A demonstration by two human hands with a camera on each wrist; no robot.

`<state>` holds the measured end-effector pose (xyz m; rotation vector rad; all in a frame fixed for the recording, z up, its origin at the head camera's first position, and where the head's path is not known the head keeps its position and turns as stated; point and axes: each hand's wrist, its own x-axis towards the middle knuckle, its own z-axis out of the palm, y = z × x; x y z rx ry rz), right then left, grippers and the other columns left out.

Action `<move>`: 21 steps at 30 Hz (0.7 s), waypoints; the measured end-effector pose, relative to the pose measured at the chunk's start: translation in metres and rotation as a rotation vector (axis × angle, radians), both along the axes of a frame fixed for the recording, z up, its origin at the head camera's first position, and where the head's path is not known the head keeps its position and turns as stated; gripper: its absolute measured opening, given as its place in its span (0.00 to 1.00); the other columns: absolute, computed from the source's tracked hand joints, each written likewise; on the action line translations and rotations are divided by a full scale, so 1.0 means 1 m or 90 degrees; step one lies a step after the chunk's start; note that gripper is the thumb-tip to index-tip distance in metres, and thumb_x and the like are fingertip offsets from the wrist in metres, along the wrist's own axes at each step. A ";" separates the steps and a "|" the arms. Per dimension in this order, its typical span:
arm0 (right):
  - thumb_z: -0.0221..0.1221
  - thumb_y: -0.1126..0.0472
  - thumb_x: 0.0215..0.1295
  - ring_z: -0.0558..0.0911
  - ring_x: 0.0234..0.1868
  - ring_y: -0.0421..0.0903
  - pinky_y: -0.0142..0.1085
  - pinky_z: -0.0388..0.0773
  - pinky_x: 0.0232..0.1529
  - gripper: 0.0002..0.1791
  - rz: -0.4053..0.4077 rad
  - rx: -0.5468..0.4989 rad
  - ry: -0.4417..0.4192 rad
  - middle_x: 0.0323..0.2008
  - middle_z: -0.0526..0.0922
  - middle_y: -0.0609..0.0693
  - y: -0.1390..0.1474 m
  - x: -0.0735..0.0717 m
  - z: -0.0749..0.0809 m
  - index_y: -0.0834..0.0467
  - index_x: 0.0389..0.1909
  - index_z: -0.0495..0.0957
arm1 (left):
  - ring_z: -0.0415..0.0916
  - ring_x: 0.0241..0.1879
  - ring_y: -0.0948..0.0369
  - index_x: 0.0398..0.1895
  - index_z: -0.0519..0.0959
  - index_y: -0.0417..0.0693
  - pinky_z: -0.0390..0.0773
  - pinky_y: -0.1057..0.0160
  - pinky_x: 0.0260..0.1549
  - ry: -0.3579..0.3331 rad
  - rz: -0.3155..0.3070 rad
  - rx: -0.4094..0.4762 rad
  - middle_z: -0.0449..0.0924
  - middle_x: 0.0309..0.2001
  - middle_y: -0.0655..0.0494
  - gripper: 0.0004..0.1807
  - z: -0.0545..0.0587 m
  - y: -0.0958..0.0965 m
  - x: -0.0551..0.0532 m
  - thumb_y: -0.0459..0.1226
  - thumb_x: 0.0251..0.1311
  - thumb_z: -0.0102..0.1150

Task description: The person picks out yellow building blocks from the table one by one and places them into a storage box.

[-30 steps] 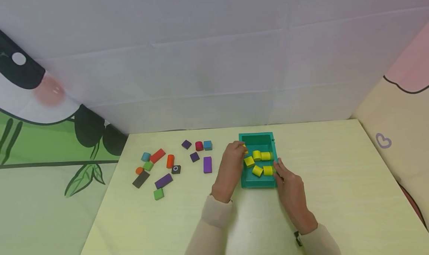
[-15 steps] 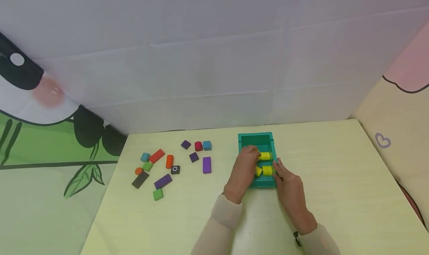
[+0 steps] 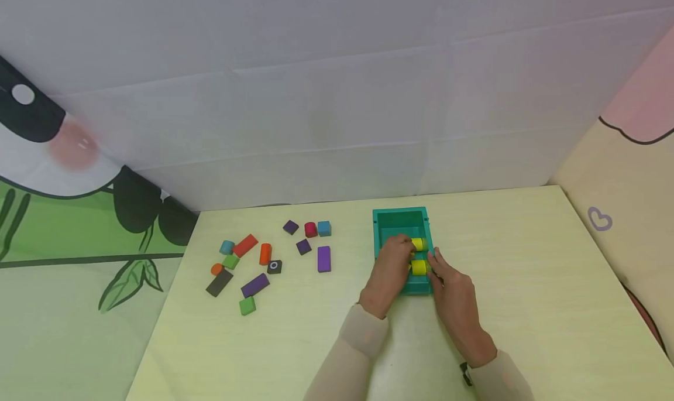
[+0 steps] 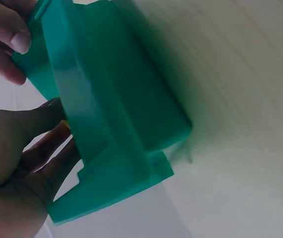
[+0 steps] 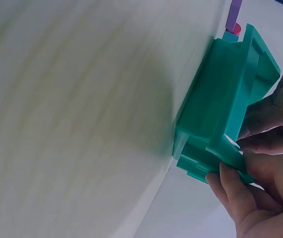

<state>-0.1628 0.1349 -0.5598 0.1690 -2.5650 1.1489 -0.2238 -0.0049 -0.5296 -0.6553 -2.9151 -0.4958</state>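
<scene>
A teal plastic box [image 3: 401, 218] stands on the table with yellow cylinder blocks [image 3: 419, 267] in it. My left hand [image 3: 391, 267] reaches over its left wall, fingertips down among the blocks. A sliver of a yellow block [image 4: 66, 123] shows between the thumb and fingers in the left wrist view; most of it is hidden by the hand and the wall. My right hand [image 3: 457, 298] grips the box's right rim. In the right wrist view, the right fingers [image 5: 235, 191] curl under the rim of the box [image 5: 213, 91] and the thumb lies over it.
Left of the box, loose blocks lie scattered on the table [image 3: 526, 284]: a purple block [image 3: 323, 259], a blue cube [image 3: 323, 228], a red cylinder [image 3: 310, 229], a dark grey block [image 3: 219, 283] and several others. A white cloth wall [image 3: 316, 114] rises behind.
My left hand has moved right, from the box's left wall to its middle, taking a yellow block inward and covering several others. The right hand keeps its hold on the rim.
</scene>
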 end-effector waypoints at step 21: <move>0.70 0.79 0.58 0.84 0.57 0.65 0.55 0.86 0.48 0.30 -0.005 -0.005 0.004 0.64 0.79 0.66 0.000 -0.001 -0.001 0.71 0.63 0.77 | 0.79 0.49 0.58 0.49 0.89 0.42 0.82 0.72 0.53 -0.026 0.008 -0.038 0.85 0.50 0.53 0.11 -0.010 0.009 -0.002 0.26 0.70 0.63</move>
